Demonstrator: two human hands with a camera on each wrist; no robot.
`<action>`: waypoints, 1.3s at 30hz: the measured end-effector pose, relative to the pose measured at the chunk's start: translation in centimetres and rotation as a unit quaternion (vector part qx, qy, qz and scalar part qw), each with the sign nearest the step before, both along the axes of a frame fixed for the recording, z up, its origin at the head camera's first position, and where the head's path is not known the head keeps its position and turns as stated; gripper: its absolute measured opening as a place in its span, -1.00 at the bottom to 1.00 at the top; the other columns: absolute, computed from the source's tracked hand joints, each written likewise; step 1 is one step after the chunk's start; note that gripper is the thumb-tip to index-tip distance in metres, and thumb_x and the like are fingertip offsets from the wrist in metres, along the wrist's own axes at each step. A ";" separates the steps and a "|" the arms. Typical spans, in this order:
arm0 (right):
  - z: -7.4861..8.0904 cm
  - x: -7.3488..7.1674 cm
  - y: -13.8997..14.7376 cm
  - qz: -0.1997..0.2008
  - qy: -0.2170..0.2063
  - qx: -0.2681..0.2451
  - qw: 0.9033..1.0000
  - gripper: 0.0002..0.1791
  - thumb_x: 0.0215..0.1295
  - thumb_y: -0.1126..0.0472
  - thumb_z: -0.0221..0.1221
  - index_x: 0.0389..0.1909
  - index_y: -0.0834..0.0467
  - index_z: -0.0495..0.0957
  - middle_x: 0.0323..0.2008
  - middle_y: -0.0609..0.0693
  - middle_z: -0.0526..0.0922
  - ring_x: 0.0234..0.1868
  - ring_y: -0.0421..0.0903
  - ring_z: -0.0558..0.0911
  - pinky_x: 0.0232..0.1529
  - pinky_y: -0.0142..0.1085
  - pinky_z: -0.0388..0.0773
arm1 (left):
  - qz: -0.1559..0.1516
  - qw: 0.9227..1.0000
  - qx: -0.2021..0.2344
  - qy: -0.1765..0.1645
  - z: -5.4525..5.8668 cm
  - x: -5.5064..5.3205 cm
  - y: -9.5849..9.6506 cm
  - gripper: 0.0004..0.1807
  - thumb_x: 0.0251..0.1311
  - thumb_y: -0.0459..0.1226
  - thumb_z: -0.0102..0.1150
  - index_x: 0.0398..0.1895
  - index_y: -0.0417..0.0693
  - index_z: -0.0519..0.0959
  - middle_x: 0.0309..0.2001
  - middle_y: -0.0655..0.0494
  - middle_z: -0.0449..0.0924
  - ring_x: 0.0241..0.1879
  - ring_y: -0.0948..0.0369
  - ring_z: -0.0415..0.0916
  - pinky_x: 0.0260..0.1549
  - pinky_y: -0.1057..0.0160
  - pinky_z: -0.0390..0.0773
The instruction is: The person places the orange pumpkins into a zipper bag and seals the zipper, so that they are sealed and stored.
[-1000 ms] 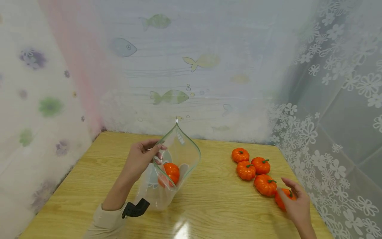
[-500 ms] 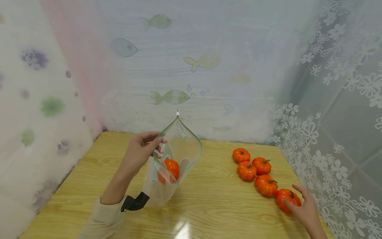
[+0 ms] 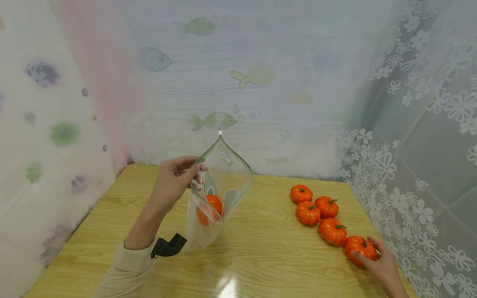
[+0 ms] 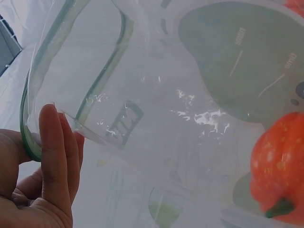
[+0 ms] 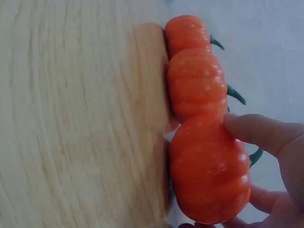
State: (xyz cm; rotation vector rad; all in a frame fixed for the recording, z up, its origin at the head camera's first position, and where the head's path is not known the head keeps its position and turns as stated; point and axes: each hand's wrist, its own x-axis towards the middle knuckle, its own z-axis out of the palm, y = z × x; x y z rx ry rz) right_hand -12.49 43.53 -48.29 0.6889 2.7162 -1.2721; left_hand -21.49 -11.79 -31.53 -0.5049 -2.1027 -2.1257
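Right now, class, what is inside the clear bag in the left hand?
An orange pumpkin with a green stem shows inside the bag. In the head view, its far side is covered.

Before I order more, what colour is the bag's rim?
Green rim, clearest in the left wrist view.

This may be a home: fish-print sheeting [image 3: 261, 99], wood-grain table [image 3: 268, 248].

clear zip bag [image 3: 204, 236]: green-rimmed mouth spread, slanting, over surface [image 3: 268, 248] | bagged pumpkin [image 3: 212, 207]: orange, seen through plastic | rightmost pumpkin [image 3: 358, 247]: glossy, ribbed, orange, green stem up, resting on surface, near right
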 end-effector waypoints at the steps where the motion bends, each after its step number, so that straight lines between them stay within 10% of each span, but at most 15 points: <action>1: -0.1 0.0 0.0 -0.002 0.000 -0.006 1.000 0.10 0.36 -0.03 0.31 0.58 0.40 -0.16 0.50 0.55 -0.09 0.46 0.49 0.07 0.44 0.30 0.16 | 0.001 1.000 0.001 0.001 0.0 0.0 0.0 -0.65 0.47 -0.39 0.11 0.19 -0.47 0.52 -0.27 0.22 0.73 -0.50 0.33 0.60 -0.48 0.34 0.71; 32: -0.6 0.7 -0.2 -0.075 0.007 -0.020 0.997 0.14 0.25 0.00 0.41 0.58 0.37 -0.09 0.47 0.53 0.03 0.35 0.48 0.24 0.19 0.08 0.51 | 0.000 1.000 0.010 -0.028 -1.9 -0.7 -0.8 -0.63 0.48 -0.38 0.10 0.21 -0.51 0.48 -0.26 0.20 0.73 -0.49 0.33 0.60 -0.47 0.33 0.71; 39: -0.9 0.8 -0.6 -0.141 0.032 -0.057 0.988 0.18 0.13 -0.13 0.48 0.61 0.21 0.04 0.53 0.43 0.07 0.41 0.41 0.26 -0.43 -0.64 0.36 | 0.004 0.999 0.018 -0.029 -2.1 -0.6 -1.0 -0.65 0.47 -0.39 0.12 0.17 -0.51 0.50 -0.28 0.18 0.74 -0.51 0.33 0.61 -0.48 0.34 0.70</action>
